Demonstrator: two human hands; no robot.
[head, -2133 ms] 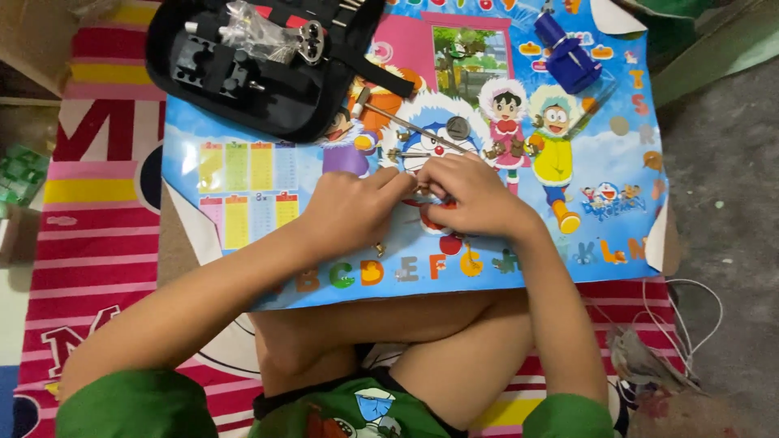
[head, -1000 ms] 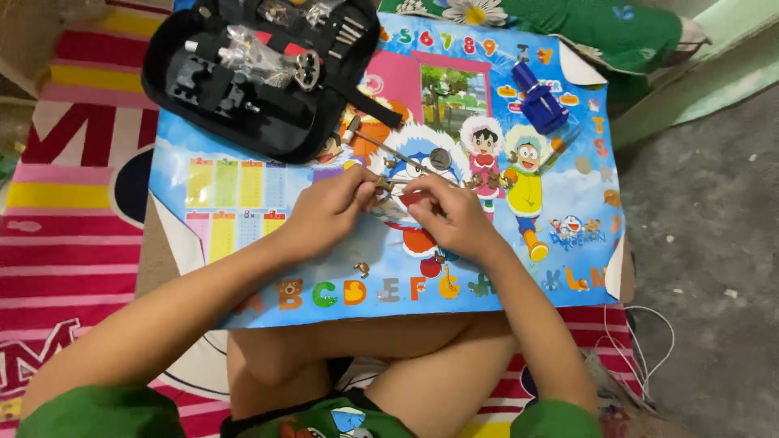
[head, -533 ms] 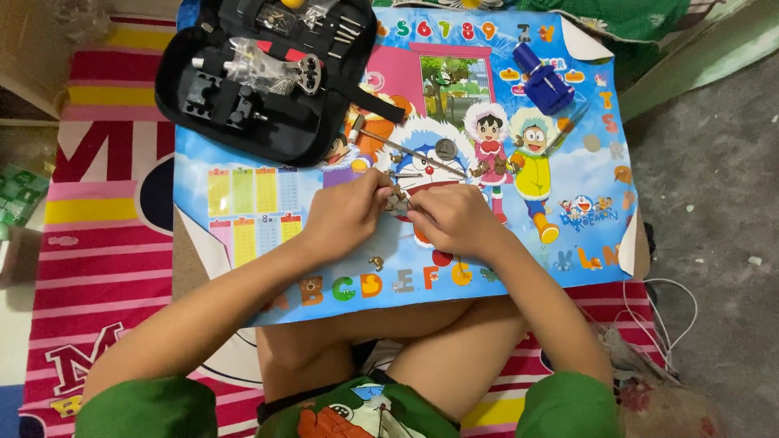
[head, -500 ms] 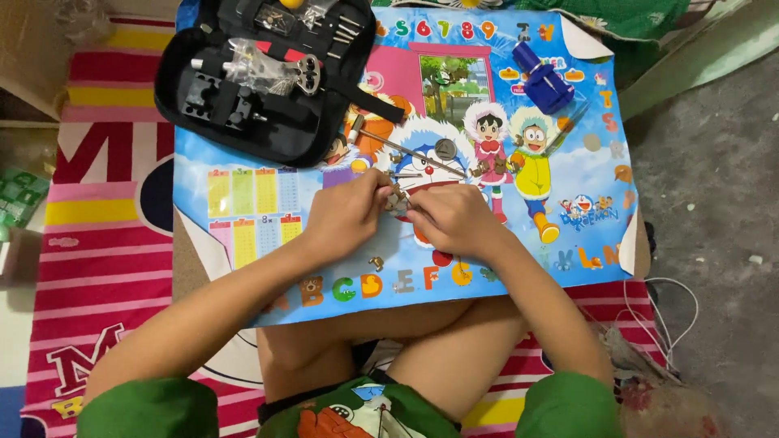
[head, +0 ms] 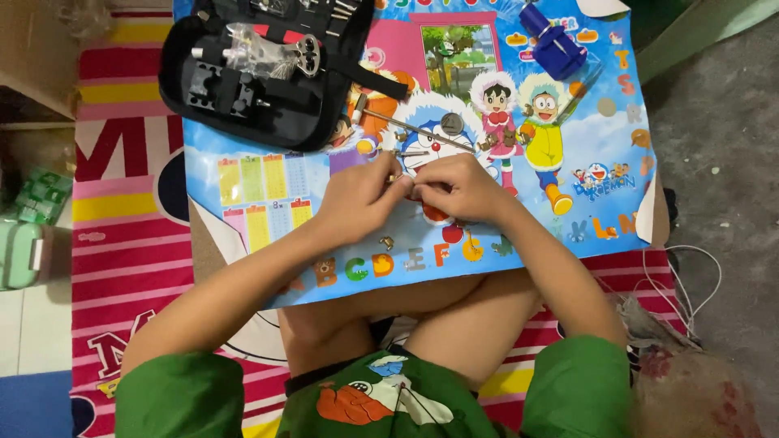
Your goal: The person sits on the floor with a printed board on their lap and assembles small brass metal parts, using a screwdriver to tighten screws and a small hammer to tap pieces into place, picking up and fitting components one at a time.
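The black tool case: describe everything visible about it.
The tool case is black, looks like soft fabric, and lies open and flat at the upper left of the cartoon poster, partly overhanging onto the striped mat. Inside sit black moulded holders, a clear bag of small metal parts, and a row of slim tools at its top edge. A strap sticks out on its right. Neither hand touches it.

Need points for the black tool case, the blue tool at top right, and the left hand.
black tool case (head: pixel 243 89): head view, on the middle of its open inner panel.
blue tool (head: pixel 553 40): head view, on its blue body.
left hand (head: pixel 357 199): head view, on the back of the hand.
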